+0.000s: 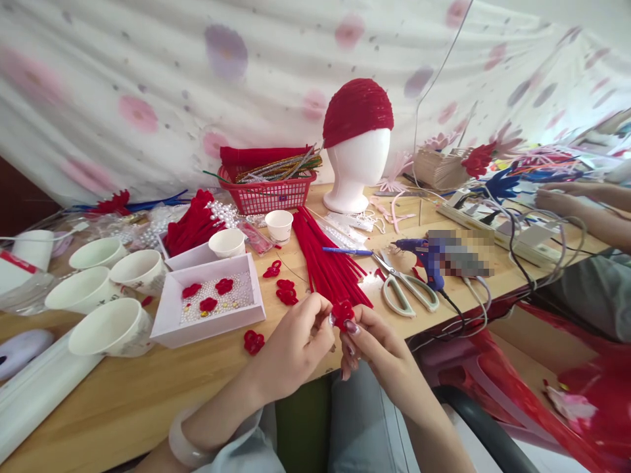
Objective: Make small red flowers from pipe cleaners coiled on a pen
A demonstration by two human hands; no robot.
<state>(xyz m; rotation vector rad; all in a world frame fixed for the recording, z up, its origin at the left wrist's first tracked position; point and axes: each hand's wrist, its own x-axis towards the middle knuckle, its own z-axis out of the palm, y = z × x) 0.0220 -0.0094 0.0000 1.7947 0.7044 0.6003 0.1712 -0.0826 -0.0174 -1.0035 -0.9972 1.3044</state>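
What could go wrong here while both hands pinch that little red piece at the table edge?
The small red pipe-cleaner shape, pinched between the left hand and right hand, sits past the table edge; a slip would likely drop it into the lap. The glue gun and scissors lie close to the right hand.

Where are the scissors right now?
In the head view the scissors lie on the wooden table, right of centre, between the bundle of red pipe cleaners and the blue glue gun.
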